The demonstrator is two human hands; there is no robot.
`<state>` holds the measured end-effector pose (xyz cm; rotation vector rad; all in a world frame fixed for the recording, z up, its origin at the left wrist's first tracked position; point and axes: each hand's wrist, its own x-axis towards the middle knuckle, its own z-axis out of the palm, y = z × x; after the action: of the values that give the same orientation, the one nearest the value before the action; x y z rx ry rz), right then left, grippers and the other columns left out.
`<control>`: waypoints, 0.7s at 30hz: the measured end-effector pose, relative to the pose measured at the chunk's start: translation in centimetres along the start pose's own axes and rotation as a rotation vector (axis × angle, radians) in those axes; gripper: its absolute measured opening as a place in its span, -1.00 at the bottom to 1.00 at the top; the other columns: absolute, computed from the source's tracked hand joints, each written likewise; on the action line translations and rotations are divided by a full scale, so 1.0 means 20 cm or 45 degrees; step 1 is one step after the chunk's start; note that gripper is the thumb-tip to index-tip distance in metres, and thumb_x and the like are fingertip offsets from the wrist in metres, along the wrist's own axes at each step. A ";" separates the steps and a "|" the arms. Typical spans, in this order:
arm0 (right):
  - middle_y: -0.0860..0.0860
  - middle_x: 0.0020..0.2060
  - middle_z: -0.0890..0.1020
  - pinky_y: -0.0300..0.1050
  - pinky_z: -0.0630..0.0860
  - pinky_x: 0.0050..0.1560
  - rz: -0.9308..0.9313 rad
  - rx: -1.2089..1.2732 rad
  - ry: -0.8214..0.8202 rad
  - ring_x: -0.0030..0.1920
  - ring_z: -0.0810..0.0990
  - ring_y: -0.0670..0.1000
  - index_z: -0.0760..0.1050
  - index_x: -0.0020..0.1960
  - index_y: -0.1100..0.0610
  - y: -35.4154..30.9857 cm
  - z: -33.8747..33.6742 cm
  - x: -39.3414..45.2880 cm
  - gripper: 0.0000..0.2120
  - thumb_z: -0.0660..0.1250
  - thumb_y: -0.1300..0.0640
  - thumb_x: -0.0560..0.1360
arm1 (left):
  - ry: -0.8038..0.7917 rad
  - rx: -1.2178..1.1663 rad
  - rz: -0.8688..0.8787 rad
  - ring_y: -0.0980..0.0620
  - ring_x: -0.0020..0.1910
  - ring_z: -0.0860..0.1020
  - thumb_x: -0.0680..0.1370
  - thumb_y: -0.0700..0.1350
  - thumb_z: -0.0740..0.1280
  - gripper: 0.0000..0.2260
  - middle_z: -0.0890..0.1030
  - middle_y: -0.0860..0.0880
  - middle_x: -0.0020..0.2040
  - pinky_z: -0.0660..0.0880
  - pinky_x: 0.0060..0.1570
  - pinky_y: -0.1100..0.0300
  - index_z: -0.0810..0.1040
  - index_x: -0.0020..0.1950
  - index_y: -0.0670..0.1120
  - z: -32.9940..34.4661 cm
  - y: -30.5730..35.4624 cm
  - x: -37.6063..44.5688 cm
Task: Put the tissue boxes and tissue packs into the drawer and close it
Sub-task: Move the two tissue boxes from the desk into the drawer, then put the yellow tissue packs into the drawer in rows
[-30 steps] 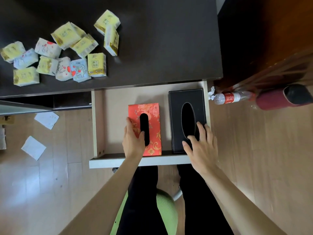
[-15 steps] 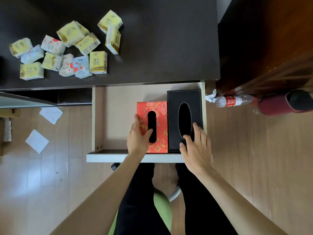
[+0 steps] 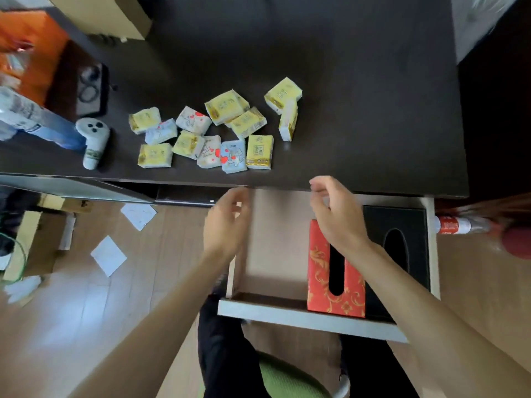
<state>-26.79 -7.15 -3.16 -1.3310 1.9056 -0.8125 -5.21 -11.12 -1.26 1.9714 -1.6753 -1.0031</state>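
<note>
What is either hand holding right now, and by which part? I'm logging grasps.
Nothing. The left hand and right hand are both empty and open above the drawer.

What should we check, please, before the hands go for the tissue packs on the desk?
1. Drawer open: ok.
2. Red tissue box and black tissue box inside, side by side: ok.
3. Bare drawer floor left of the red box for packs: ok.
4. Left hand and right hand empty, fingers apart: ok.
5. Tissue packs clustered on the desk, nothing lying on them: ok.
6. Whether all packs fit: cannot tell.
</note>
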 end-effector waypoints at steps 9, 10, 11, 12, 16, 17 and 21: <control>-0.04 0.23 0.57 -0.02 0.54 0.05 0.076 -0.157 0.430 0.12 0.58 -0.05 0.45 0.34 0.03 -0.37 0.23 0.66 -0.63 0.27 -0.11 0.61 | -0.117 0.290 0.615 0.03 0.15 0.55 0.58 -0.05 0.33 -0.68 0.55 0.02 0.27 0.56 0.04 0.02 0.51 0.34 0.01 -0.18 0.15 0.87; -0.02 0.27 0.55 -0.01 0.53 0.05 0.122 -0.214 0.415 0.16 0.58 -0.02 0.41 0.39 0.04 -0.38 0.24 0.71 -0.55 0.29 -0.16 0.60 | -0.165 0.400 0.653 -0.02 0.20 0.53 0.58 -0.03 0.33 -0.65 0.52 0.00 0.30 0.55 0.04 -0.01 0.49 0.36 0.00 -0.16 0.17 0.93; 0.01 0.31 0.53 0.00 0.50 0.04 0.174 -0.275 0.374 0.20 0.58 0.03 0.36 0.45 0.06 -0.39 0.25 0.76 -0.46 0.31 -0.21 0.58 | -0.202 0.501 0.679 -0.05 0.23 0.51 0.57 -0.01 0.34 -0.63 0.50 -0.01 0.31 0.53 0.03 -0.03 0.48 0.37 -0.01 -0.15 0.18 0.97; 0.04 0.35 0.51 0.02 0.46 0.05 0.224 -0.330 0.320 0.24 0.57 0.08 0.31 0.49 0.06 -0.40 0.26 0.79 -0.37 0.34 -0.24 0.55 | -0.224 0.588 0.702 -0.08 0.23 0.49 0.57 0.00 0.34 -0.63 0.48 -0.03 0.30 0.51 0.00 -0.04 0.47 0.37 -0.02 -0.14 0.19 1.01; 0.06 0.30 0.59 0.08 0.51 0.10 0.354 -0.352 0.226 0.25 0.59 0.17 0.31 0.48 0.04 -0.35 0.24 0.85 -0.44 0.40 0.00 0.54 | -0.213 0.856 0.786 -0.13 0.17 0.53 0.60 0.05 0.32 -0.62 0.51 -0.06 0.25 0.52 -0.08 -0.01 0.45 0.37 -0.05 -0.10 0.22 1.07; 0.06 0.28 0.61 0.06 0.52 0.13 0.389 -0.277 0.226 0.25 0.60 0.16 0.32 0.49 0.04 -0.33 0.22 0.84 -0.45 0.38 0.07 0.54 | -0.212 0.910 0.797 -0.14 0.16 0.54 0.60 0.05 0.31 -0.62 0.52 -0.06 0.24 0.52 -0.08 -0.01 0.45 0.38 -0.05 -0.10 0.23 1.08; 0.03 0.32 0.61 -0.08 0.45 0.16 0.432 -0.029 0.222 0.29 0.58 0.06 0.24 0.58 0.01 -0.22 0.11 0.71 -0.35 0.37 0.16 0.55 | -0.234 1.046 0.781 -0.16 0.05 0.58 0.58 -0.03 0.32 -0.66 0.58 -0.09 0.14 0.42 -0.22 0.05 0.46 0.32 -0.08 -0.07 0.31 1.10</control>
<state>-26.41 -22.18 -3.32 -0.9355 2.2040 -0.7534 -7.52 -33.88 -2.26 1.5480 -2.8668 -0.2731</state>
